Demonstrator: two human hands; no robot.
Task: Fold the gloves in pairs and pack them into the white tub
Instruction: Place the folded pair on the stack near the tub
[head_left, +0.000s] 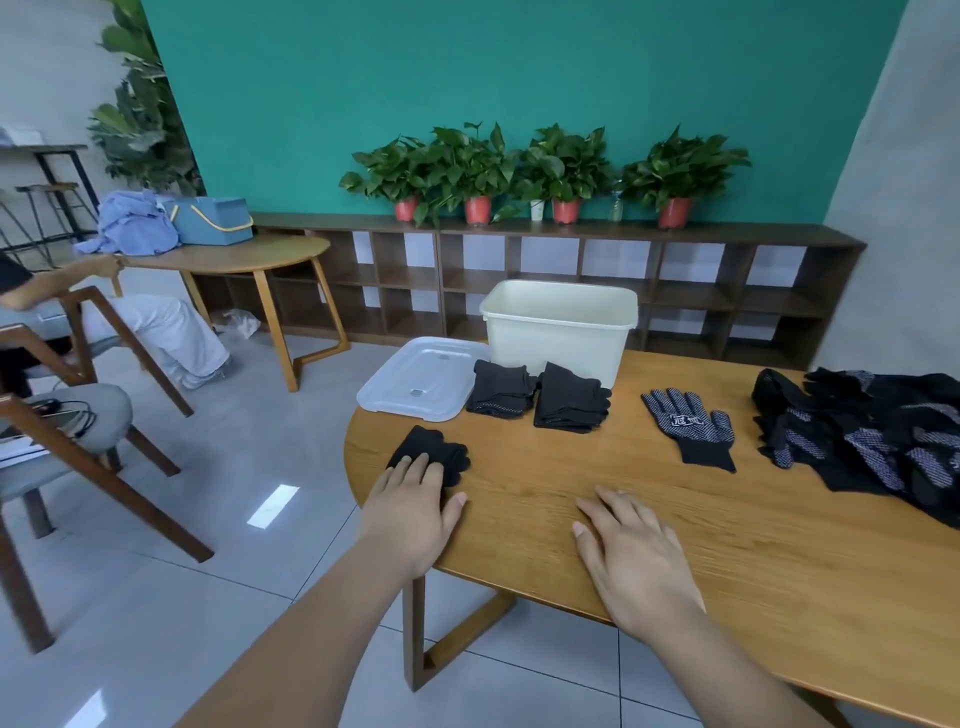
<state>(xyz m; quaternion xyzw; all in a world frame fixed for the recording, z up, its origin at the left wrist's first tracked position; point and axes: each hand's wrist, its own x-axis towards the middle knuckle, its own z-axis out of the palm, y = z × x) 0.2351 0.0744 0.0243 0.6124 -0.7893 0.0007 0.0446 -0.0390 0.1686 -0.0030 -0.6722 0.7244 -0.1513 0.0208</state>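
While my flat left hand (415, 506) presses a folded pair (441, 449), right hand (634, 556) lies flat, empty; two pairs (569, 402) beside tub (558, 332); pile (862, 426) unfolded.

wooden tabletop (571, 467): you see matt, grained wood
black knit gloves (687, 423): cloth, white-dotted palms
white rectangular tub (556, 338): smooth plastic

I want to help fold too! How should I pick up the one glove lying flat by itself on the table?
Pinch the single glove by its plain cuff, coming from the near edge of the table. It lies flat, dotted side up, fingers spread and pointing away, so the cuff is the closest part and one solid band.
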